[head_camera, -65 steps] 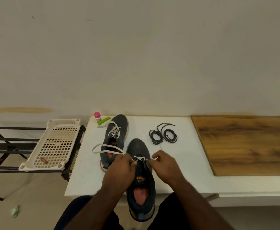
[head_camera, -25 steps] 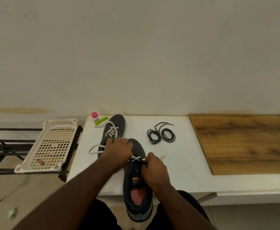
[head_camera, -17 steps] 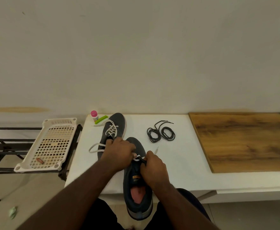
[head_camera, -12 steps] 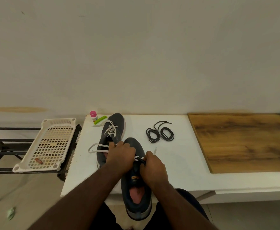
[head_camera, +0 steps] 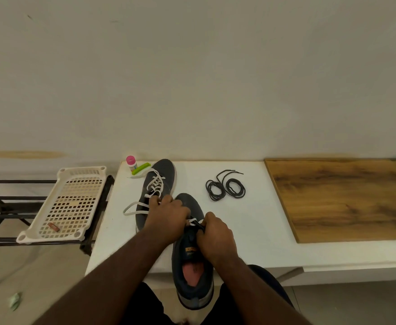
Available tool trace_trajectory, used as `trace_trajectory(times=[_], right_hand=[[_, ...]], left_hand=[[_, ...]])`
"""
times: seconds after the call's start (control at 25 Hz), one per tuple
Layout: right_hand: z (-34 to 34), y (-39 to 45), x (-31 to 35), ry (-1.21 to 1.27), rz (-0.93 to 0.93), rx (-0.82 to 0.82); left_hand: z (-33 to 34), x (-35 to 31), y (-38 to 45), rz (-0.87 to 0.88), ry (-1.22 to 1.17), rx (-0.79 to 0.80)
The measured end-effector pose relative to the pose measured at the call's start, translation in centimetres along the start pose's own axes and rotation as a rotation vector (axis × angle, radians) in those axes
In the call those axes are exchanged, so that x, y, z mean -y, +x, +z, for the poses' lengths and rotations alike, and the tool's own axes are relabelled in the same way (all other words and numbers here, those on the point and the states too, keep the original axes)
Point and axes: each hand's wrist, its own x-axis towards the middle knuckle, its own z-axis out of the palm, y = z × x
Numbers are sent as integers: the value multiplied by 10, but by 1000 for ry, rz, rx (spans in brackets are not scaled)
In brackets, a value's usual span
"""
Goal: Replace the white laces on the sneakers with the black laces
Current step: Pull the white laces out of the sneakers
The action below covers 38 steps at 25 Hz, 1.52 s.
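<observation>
Since a moment ago, your left hand (head_camera: 167, 219) has drawn back a little from the far sneaker and now sits over the toe end of the near sneaker (head_camera: 191, 252), while your right hand (head_camera: 215, 238) has stayed at that sneaker's tongue. Your left hand's fingers are curled over the top of the near sneaker, close to the white lace (head_camera: 193, 222); whether they pinch the lace is hidden by the back of the hand. Your right hand's fingers are curled and pinch the dark upper of the near sneaker, right beside a short visible stretch of white lace between your two hands.

The near sneaker lies lengthwise toward you, heel hanging over the front edge of the white table (head_camera: 250, 226), its pink insole showing. The far sneaker (head_camera: 159, 184) lies just behind and to the left, touching or nearly touching the near one, still threaded with its own white lace (head_camera: 154, 184), one loose loop trailing off to the left on the table.

The black laces (head_camera: 225, 187) lie in two small coils on the table, to the right of the sneakers and apart from them.

At the table's back left corner stand a small bottle with a pink cap (head_camera: 131, 163) and a green object (head_camera: 141, 168). A wooden board (head_camera: 347, 198) covers the right side of the table. A white perforated tray (head_camera: 68, 202) rests on a dark metal rack (head_camera: 9, 207) to the left.
</observation>
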Motion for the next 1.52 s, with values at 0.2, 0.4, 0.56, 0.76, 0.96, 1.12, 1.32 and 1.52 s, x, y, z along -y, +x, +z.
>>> trace_trajectory(times=[0.2,0.4,0.56,0.76,0.96,1.12,1.32,1.52], right_hand=[[0,0,-1,4,4,-1],[-2,-1,0,11,-3,11],[-2,-1,1,15,-5,-1],[-2,-1,-1,9,4,1],[-3,-1,-1,20,12,6],[-3,-2,1,16,-6,7],[-2,0,-2,0,13,-15],[-4,-1,-4,24,16,6]], left_hand=[[-6,12,3,-34,95,-28],[-18,47,8,-153,98,-21],[2,8,-1,40,50,1],[-8,21,2,4,161,-41],[-20,48,6,-165,127,-36],[-1,6,1,38,-25,-1],[-5,0,6,44,85,33],[-19,53,13,-187,-109,-6]])
